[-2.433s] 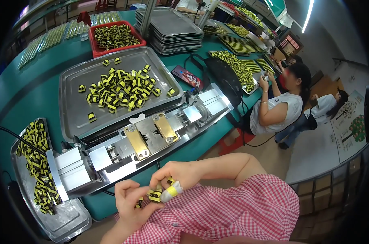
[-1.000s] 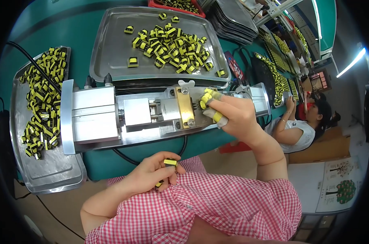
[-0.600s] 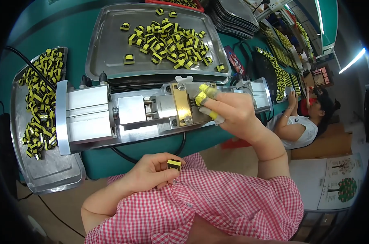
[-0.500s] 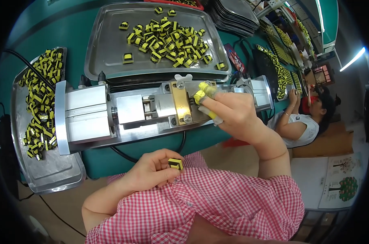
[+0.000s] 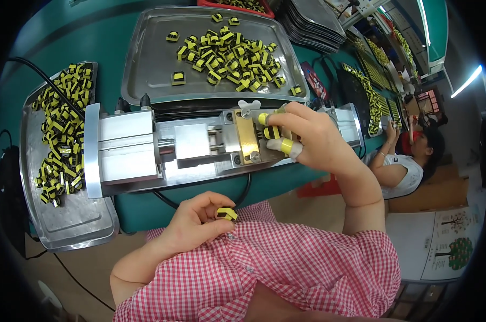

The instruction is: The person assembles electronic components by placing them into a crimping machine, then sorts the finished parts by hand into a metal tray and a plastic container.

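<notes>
From where I watch, my right hand (image 5: 307, 140) rests on the metal press fixture (image 5: 200, 147), its fingers (image 5: 286, 146) (wrapped in yellow tape at the tips) curled around a small yellow-and-black part (image 5: 271, 132) just right of the brass block (image 5: 246, 140); I think the part sits in the fixture's slot, but the fingers hide the seat. My left hand (image 5: 197, 225) is low and near, against the red checked shirt (image 5: 269, 273), pinching another yellow-and-black part (image 5: 227, 214) between thumb and forefinger. The fixture lies across the near edge of the green table (image 5: 28, 48), its pale cylinder block on the left. Left of it, a steel tray (image 5: 71, 231) holds a strip of the same parts along its far side. Beyond the fixture, a larger steel tray (image 5: 146, 59) carries a loose heap of them toward its right half. Far right, a stack of empty trays (image 5: 312, 24), and another person (image 5: 409, 161) seated at the table's far end.
</notes>
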The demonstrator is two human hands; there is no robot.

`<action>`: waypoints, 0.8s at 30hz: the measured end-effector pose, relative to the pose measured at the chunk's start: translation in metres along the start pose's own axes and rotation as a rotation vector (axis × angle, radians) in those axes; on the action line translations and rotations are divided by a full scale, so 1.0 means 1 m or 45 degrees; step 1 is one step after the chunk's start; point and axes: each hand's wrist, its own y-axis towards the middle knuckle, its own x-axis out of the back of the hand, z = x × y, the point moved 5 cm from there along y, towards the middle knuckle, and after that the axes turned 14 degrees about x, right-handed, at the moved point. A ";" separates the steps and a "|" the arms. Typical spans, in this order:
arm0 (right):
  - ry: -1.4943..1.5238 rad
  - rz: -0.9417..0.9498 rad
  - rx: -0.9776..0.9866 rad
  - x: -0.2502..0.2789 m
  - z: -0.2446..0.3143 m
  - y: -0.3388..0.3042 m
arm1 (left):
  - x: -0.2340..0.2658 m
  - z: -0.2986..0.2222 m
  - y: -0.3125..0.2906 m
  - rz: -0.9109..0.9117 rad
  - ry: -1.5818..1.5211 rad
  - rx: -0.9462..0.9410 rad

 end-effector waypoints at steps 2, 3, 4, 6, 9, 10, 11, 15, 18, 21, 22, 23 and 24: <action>0.083 0.027 -0.045 0.001 -0.006 0.002 | 0.004 0.002 -0.001 -0.004 0.003 0.008; 0.161 0.029 -0.068 0.002 -0.012 0.001 | 0.006 0.004 -0.002 -0.007 0.008 0.021; 0.238 0.032 -0.091 0.003 -0.017 0.000 | 0.007 0.004 -0.003 -0.013 0.001 0.013; 0.507 -0.099 -0.264 0.008 -0.034 -0.006 | 0.009 0.005 -0.004 -0.038 0.065 0.059; 0.744 -0.269 -0.636 0.029 -0.060 0.001 | 0.011 0.008 -0.003 0.028 0.025 0.043; 0.741 -0.306 -0.718 0.034 -0.070 0.007 | 0.010 0.006 -0.003 0.033 0.027 0.043; 0.729 -0.332 -0.741 0.035 -0.075 0.017 | 0.008 0.004 -0.004 0.015 0.032 0.072; 0.711 -0.213 -0.765 0.023 -0.120 0.052 | 0.006 0.004 -0.005 -0.015 0.070 0.052; 0.873 -0.400 -0.679 0.017 -0.137 0.066 | 0.006 0.004 -0.006 -0.023 -0.006 -0.008; 0.580 -0.437 -0.537 0.027 -0.113 0.061 | 0.010 -0.001 -0.010 -0.078 0.152 -0.089; 0.498 -0.383 -0.428 0.032 -0.117 0.054 | 0.010 -0.003 -0.010 -0.099 0.120 -0.112; 0.359 -0.361 -0.337 0.034 -0.097 0.051 | 0.009 -0.004 -0.012 -0.160 0.103 -0.183; 0.373 -0.389 -0.223 0.037 -0.071 0.047 | 0.009 -0.004 -0.013 -0.220 0.089 -0.253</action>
